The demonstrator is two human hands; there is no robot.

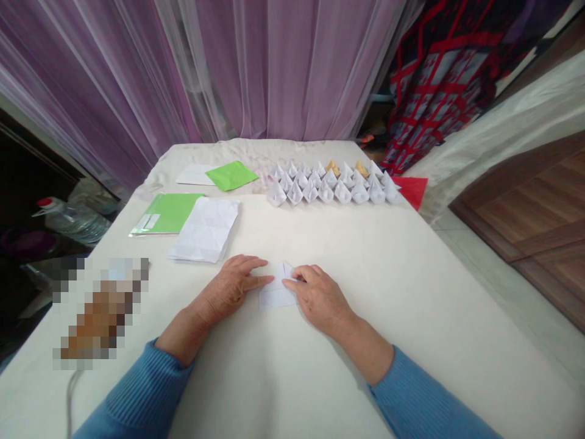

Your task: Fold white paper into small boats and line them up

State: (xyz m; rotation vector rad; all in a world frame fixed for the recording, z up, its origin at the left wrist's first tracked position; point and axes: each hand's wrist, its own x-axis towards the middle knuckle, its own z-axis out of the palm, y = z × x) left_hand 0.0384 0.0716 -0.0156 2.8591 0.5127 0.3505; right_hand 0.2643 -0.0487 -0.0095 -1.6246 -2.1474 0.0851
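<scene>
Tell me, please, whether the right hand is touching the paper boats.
Apart: the head view shows white table between the right hand and the boats.

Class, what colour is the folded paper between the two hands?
The folded paper is white, as the head view shows.

Left hand (pixel 235 283) + right hand (pixel 320 296) = 2. Part-folded white paper (pixel 278 299): 1. Toward surface (pixel 434 317) far edge: gold boats (pixel 333 168) 2, front-row white boats (pixel 326 194) 8, rows behind overlap, can't count.

Looks like a home — purple curtains (pixel 301 73), cloth-covered table (pixel 448 329).
</scene>
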